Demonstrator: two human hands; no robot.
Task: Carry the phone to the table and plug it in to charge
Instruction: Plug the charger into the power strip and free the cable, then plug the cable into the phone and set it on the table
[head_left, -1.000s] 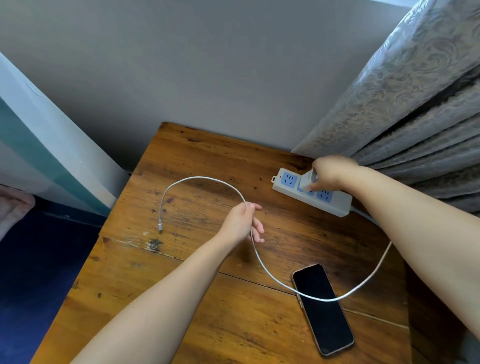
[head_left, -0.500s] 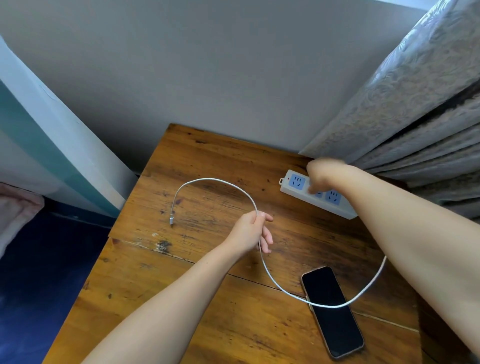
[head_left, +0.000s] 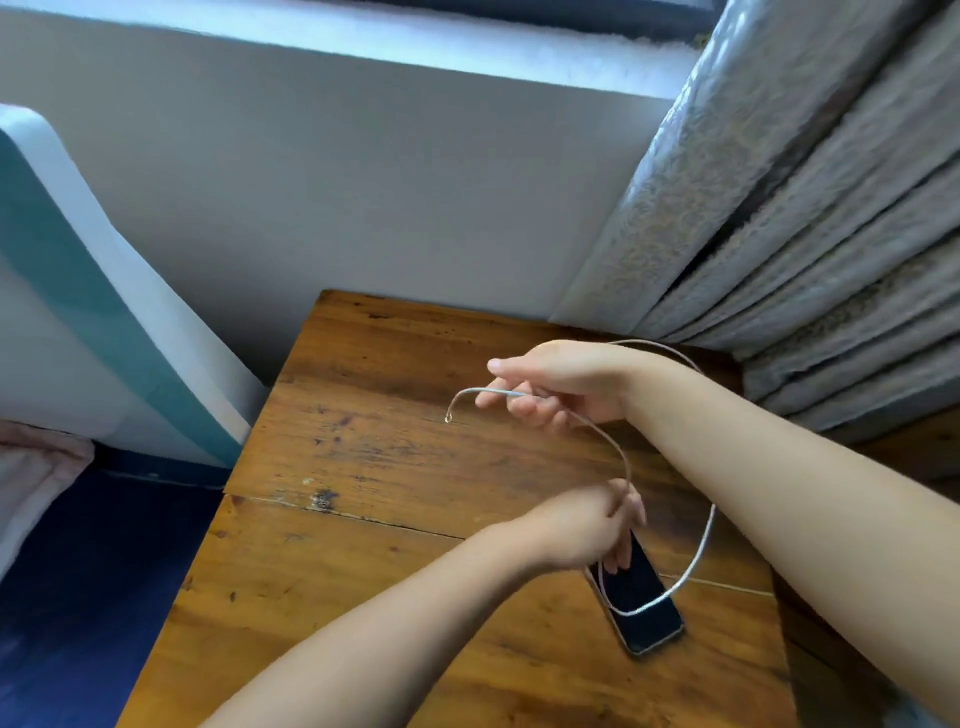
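A black phone (head_left: 644, 603) lies screen up on the wooden table (head_left: 363, 545), near its right front. A white charging cable (head_left: 696, 556) loops over the phone and up behind my right forearm. My right hand (head_left: 561, 384) hovers above the table's back and pinches the cable near its free end, whose small plug (head_left: 448, 417) hangs to the left. My left hand (head_left: 597, 525) is just above the phone's top end, closed on the cable lower down. The power strip is hidden behind my right arm.
A grey patterned curtain (head_left: 805, 218) hangs at the right, touching the table's back corner. A grey wall (head_left: 363, 182) stands behind the table. A white and teal panel (head_left: 104, 312) leans at the left, with blue floor (head_left: 93, 571) below.
My right hand left the power strip and took the cable near its free end, lifting the plug off the table. My left hand slid down the cable toward the phone. The view tilted upward.
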